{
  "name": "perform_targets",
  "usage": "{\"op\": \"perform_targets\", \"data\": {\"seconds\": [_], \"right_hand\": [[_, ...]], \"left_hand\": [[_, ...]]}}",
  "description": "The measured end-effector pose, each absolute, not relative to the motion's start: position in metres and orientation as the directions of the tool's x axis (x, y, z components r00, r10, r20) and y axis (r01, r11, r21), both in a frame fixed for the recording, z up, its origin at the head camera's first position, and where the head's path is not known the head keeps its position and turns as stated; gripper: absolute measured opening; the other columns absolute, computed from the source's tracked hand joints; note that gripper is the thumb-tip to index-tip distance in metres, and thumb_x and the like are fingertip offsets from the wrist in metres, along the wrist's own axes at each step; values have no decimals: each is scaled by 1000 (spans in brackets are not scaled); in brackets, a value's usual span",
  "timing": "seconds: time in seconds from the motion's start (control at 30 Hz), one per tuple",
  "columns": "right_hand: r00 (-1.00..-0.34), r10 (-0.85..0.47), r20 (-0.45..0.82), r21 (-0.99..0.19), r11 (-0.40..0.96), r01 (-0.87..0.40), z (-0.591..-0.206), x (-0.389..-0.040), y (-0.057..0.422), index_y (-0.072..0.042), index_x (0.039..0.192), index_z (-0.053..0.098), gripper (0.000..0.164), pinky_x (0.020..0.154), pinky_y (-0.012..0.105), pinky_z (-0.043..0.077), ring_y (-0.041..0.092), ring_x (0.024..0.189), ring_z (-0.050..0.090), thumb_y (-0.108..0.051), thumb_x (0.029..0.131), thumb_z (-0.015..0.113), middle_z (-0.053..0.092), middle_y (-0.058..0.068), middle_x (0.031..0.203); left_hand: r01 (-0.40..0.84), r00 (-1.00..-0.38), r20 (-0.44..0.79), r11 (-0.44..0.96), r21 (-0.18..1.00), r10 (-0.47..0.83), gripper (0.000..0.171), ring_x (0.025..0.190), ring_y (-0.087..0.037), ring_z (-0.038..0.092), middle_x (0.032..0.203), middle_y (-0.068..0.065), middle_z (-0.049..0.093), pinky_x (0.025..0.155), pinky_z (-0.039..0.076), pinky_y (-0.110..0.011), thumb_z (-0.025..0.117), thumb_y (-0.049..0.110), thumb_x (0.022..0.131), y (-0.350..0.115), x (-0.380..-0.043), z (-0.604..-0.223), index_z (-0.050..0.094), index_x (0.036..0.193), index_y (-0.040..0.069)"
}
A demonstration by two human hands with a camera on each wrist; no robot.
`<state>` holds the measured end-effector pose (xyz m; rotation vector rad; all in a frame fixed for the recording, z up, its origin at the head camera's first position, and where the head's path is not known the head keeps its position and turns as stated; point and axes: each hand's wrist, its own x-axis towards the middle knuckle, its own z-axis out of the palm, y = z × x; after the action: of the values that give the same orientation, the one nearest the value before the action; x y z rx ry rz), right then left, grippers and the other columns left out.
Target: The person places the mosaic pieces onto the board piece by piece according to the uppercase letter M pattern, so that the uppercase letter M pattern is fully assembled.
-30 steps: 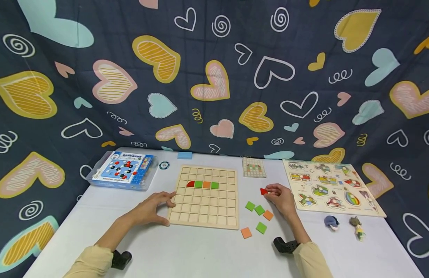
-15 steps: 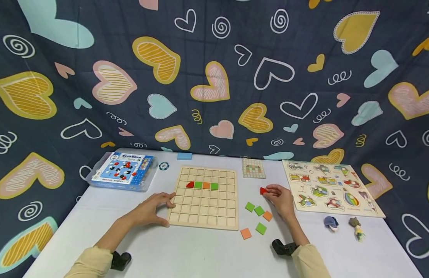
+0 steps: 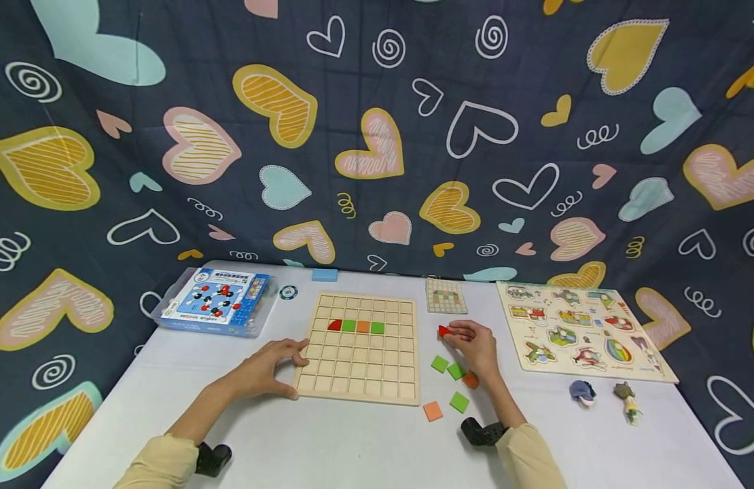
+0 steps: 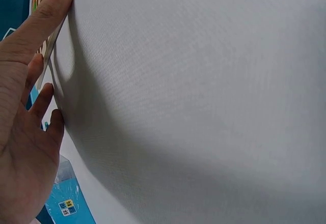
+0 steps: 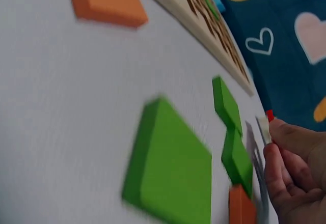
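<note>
In the head view a wooden grid board (image 3: pixel 355 373) lies on the table. One row holds a red quarter-round tile (image 3: pixel 335 325), a green square tile (image 3: pixel 349 326), an orange one (image 3: pixel 363 327) and another green one (image 3: pixel 378 328). My left hand (image 3: pixel 263 370) rests against the board's left edge, thumb and fingertips spread along it. Right of the board, my right hand (image 3: pixel 477 346) pinches a red tile (image 3: pixel 443 331) between thumb and fingers, above the table. Only a sliver of that red tile (image 5: pixel 270 115) shows in the right wrist view.
Loose green tiles (image 3: pixel 459 401) and orange tiles (image 3: pixel 433 411) lie right of the board. Behind them is a pattern card (image 3: pixel 445 305). A picture puzzle board (image 3: pixel 572 360) and two small figures (image 3: pixel 627 401) sit at right, a boxed kit (image 3: pixel 214 299) at back left.
My right hand has moved left towards the board, carrying the red tile. The left hand and the board have stayed in place.
</note>
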<state>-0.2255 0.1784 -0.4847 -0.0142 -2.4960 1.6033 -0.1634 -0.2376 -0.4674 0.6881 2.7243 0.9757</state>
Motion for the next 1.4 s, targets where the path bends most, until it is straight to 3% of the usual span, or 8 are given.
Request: {"op": "perform_targets", "data": {"seconds": [0.23, 0.7, 1.4], "right_hand": [[-989, 81, 124, -904, 419, -79, -483, -227, 156, 3, 99, 70, 24, 64, 13, 52, 24, 84, 69, 2, 77, 77, 72, 16, 93], [-980, -40, 194, -896, 399, -194, -481, -233, 110, 5, 96, 70, 22, 61, 17, 52, 24, 75, 69, 5, 75, 77, 72, 17, 88], [-957, -90, 276, -838, 465, -286, -480, -237, 89, 4, 91, 70, 18, 63, 22, 54, 25, 75, 69, 5, 75, 77, 72, 15, 85]], "left_hand": [[364, -880, -4, 680, 636, 475, 40, 127, -41, 39, 146, -13, 44, 102, 32, -63, 87, 31, 64, -236, -162, -467, 65, 96, 20], [360, -879, -11, 680, 638, 476, 42, 129, -41, 38, 146, -13, 43, 103, 32, -63, 87, 33, 64, -241, -163, -469, 65, 98, 21], [345, -881, -26, 681, 645, 472, 42, 129, -40, 37, 147, -11, 43, 104, 31, -62, 86, 31, 65, -240, -163, -468, 66, 100, 20]]}}
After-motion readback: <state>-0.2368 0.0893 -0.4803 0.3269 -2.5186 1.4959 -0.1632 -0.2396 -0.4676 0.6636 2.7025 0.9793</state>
